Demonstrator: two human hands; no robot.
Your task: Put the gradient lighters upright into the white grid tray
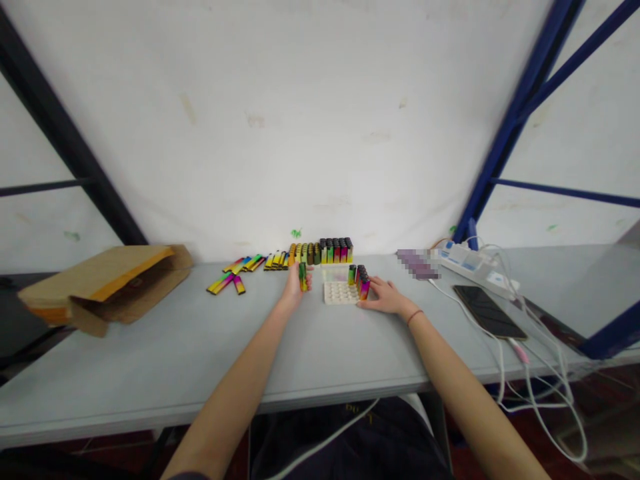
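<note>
My left hand (295,288) is closed around an upright green and yellow lighter (303,277), just left of a white tray (341,293) with rows of round holes. A row of dark-topped lighters (363,283), pink to orange, stands along the tray's right side. One green lighter (352,274) stands beside them at the back. My right hand (385,295) lies at the tray's right edge with its fingers apart, the thumb near the front corner. Behind the tray stands a block of black-topped lighters (337,251), beside a group of yellowish ones (304,253).
Loose multicoloured lighters (227,283) lie to the left, with more yellow ones (276,260) near the wall. An open cardboard box (110,280) is at far left. On the right are a phone (490,312), a partly blurred purple object (417,264), a power strip (477,268) and white cables.
</note>
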